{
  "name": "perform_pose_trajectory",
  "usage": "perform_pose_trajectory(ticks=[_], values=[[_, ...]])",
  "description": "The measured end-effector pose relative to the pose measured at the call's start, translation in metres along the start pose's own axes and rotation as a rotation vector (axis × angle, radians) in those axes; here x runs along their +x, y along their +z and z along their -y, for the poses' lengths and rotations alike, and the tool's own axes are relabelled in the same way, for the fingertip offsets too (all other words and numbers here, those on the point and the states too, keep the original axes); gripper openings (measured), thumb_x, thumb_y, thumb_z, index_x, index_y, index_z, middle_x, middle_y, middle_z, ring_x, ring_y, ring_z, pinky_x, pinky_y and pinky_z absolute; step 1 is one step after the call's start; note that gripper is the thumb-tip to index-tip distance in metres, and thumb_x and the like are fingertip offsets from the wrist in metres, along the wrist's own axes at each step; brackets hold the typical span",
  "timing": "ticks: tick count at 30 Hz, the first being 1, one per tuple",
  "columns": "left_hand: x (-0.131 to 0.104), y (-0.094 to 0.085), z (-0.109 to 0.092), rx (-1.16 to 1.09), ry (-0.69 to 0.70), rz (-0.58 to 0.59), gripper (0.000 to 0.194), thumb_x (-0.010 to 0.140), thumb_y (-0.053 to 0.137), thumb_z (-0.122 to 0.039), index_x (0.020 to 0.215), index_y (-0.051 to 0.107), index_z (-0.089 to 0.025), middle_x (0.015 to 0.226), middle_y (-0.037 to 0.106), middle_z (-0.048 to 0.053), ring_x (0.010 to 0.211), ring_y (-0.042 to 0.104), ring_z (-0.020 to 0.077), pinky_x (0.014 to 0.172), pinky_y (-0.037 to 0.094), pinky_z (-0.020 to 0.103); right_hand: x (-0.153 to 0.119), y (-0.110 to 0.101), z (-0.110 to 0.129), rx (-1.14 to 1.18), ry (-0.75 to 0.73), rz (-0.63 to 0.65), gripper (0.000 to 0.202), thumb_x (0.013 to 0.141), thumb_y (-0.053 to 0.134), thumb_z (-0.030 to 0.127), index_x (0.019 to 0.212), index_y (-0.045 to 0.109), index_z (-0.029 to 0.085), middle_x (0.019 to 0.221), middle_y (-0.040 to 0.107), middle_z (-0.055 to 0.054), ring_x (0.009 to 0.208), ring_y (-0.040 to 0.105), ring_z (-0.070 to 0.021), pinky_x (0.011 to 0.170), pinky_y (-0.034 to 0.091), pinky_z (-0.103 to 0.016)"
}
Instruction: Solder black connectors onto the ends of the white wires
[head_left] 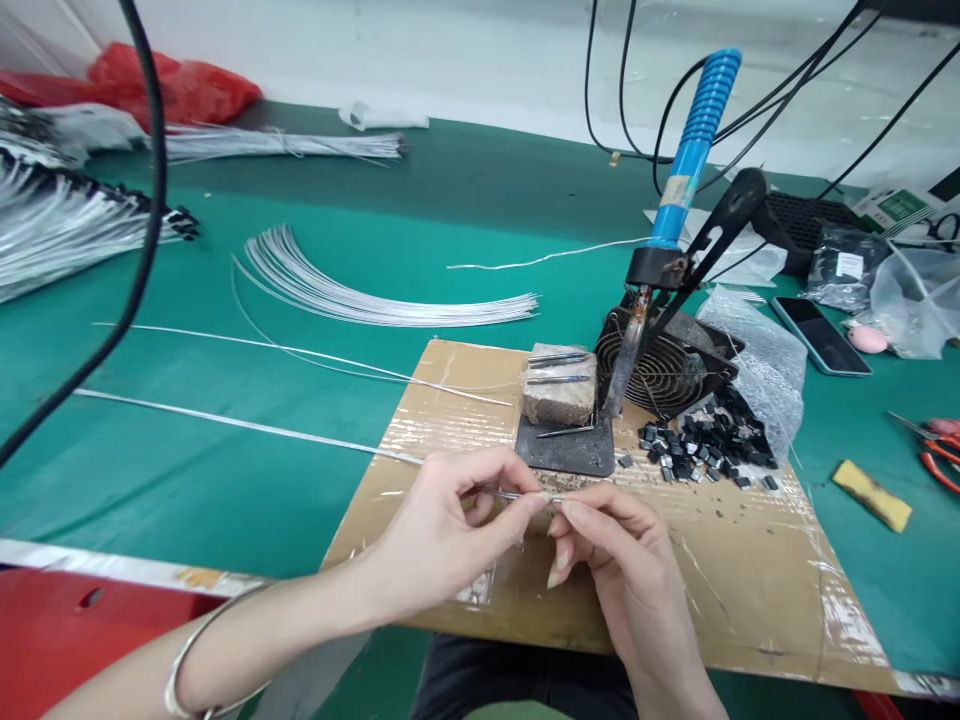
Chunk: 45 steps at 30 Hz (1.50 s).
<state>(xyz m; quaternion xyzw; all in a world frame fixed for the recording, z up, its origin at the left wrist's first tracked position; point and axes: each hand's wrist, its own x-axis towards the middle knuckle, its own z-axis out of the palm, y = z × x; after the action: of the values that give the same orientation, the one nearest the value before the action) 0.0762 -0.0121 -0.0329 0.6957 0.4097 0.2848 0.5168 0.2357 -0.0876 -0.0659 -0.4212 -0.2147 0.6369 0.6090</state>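
Note:
A thin white wire (240,415) runs in from the left over the table and into my left hand (457,525). That hand is closed, with its thumb and index finger pinching the wire near its end. My right hand (626,550) meets it fingertip to fingertip, thumb and index finger closed on the wire's tip. Whether a small part sits on the tip is too small to tell. Just beyond my hands is a worn block (559,405) with several thin metal rods on and beside it. A blue-handled soldering iron (694,150) stands clamped above, tip down.
Cardboard (750,590) lies under my hands. Small black pieces (697,450) are piled right of a fan (664,370). Further right are a phone (821,335), yellow sponge (871,495) and red-handled tool (941,455). White wires (390,300) lie behind; a black cable (154,190) hangs at left.

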Motion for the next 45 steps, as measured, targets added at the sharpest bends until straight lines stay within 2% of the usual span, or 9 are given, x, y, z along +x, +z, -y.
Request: perform_pose_trajectory(ticks=[18, 26, 33, 45], values=[[0.000, 0.004, 0.003, -0.036, -0.013, -0.035, 0.022, 0.085, 0.072, -0.032, 0.071, 0.069, -0.016, 0.063, 0.067, 0.003, 0.056, 0.057, 0.0130, 0.045, 0.038, 0.020, -0.002, 0.005, -0.017, 0.074, -0.094, -0.064, 0.012, 0.084, 0.085, 0.033, 0.085, 0.085, 0.021, 0.074, 0.079, -0.002, 0.056, 0.067, -0.0093, 0.057, 0.063, -0.019], [-0.001, 0.003, 0.003, -0.007, 0.018, -0.034, 0.021, 0.085, 0.073, -0.031, 0.071, 0.070, -0.016, 0.061, 0.065, 0.002, 0.053, 0.054, 0.0115, 0.045, 0.037, 0.020, -0.001, 0.003, -0.007, 0.073, -0.022, -0.006, 0.014, 0.086, 0.083, 0.032, 0.080, 0.083, 0.019, 0.067, 0.075, -0.001, 0.054, 0.066, -0.0092, 0.058, 0.062, -0.020], [-0.002, 0.004, 0.005, 0.017, 0.047, -0.038, 0.019, 0.086, 0.072, -0.029, 0.072, 0.072, -0.016, 0.063, 0.068, 0.003, 0.055, 0.055, 0.0119, 0.044, 0.037, 0.019, 0.001, 0.003, -0.007, 0.130, 0.022, -0.024, 0.014, 0.082, 0.084, 0.031, 0.077, 0.082, 0.018, 0.069, 0.074, -0.001, 0.052, 0.063, -0.0095, 0.054, 0.061, -0.022], [-0.002, 0.006, 0.004, 0.007, 0.004, -0.072, 0.021, 0.085, 0.072, -0.031, 0.070, 0.071, -0.017, 0.063, 0.068, 0.003, 0.055, 0.057, 0.0127, 0.046, 0.039, 0.020, -0.002, 0.010, -0.014, 0.110, -0.094, -0.095, 0.014, 0.081, 0.087, 0.033, 0.078, 0.084, 0.020, 0.069, 0.076, 0.000, 0.053, 0.065, -0.0081, 0.056, 0.061, -0.018]])
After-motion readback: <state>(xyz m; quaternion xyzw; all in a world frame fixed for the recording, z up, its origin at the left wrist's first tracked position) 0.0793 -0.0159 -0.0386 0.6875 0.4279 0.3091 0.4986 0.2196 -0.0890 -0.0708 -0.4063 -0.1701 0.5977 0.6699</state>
